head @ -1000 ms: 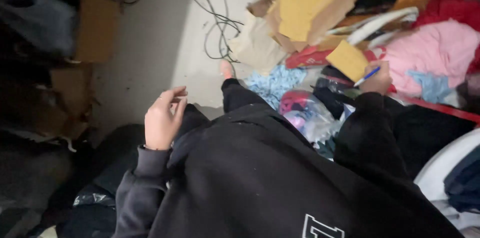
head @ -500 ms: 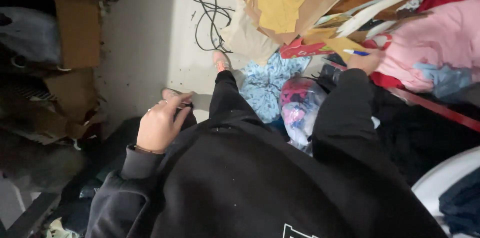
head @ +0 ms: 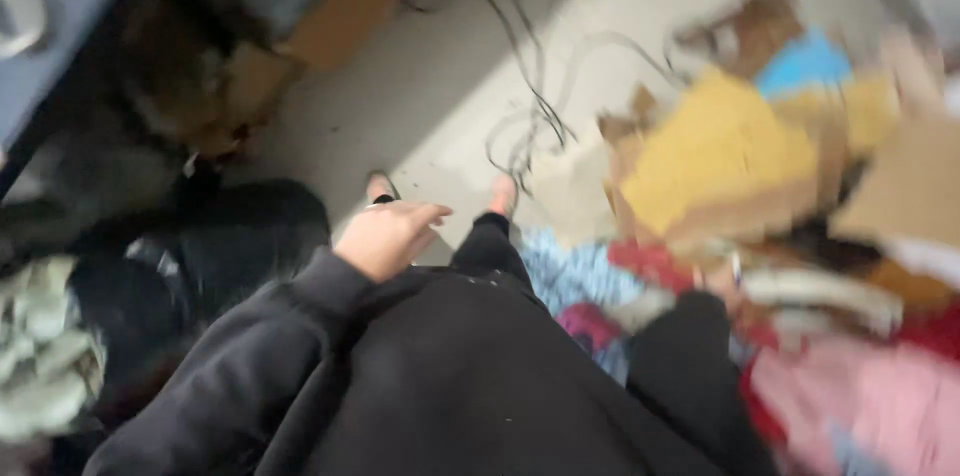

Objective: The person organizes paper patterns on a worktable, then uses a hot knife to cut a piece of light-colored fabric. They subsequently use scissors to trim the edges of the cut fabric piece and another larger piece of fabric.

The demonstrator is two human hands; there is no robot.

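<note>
- Head view: the picture is blurred by motion, so fine detail is lost.
- The left hand [head: 385, 236] hangs in the air above the pale floor [head: 440, 86], coming out of a black sleeve [head: 250, 356]. Its fingers [head: 428, 213] are loosely apart and hold nothing.
- Just beyond the left hand, on the floor, shows a bare foot [head: 503, 194]; a second foot [head: 379, 186] shows just above the hand, partly hidden by it.
- The right hand [head: 722, 281] lies right of the left hand, at the end of the other black sleeve [head: 690, 376], down among a heap of clothes. It is smeared and partly covered, so I cannot tell whether its fingers are apart or closed, nor whether they grip anything.
- A light blue patterned cloth [head: 565, 271] lies between the two hands, right of the left hand, touching the black trouser leg [head: 490, 246].
- A pink garment [head: 850, 406] lies right of and below the right hand; red cloth [head: 650, 261] sits just left of that hand.
- Yellow-brown cardboard pieces [head: 720, 156] lie piled well to the right of the left hand, above the right hand.
- Dark cables [head: 530, 86] snake over the floor beyond the left hand.
- A cardboard box [head: 340, 16] stands far above and left of the left hand; dark bags [head: 230, 236] lie to its left.
</note>
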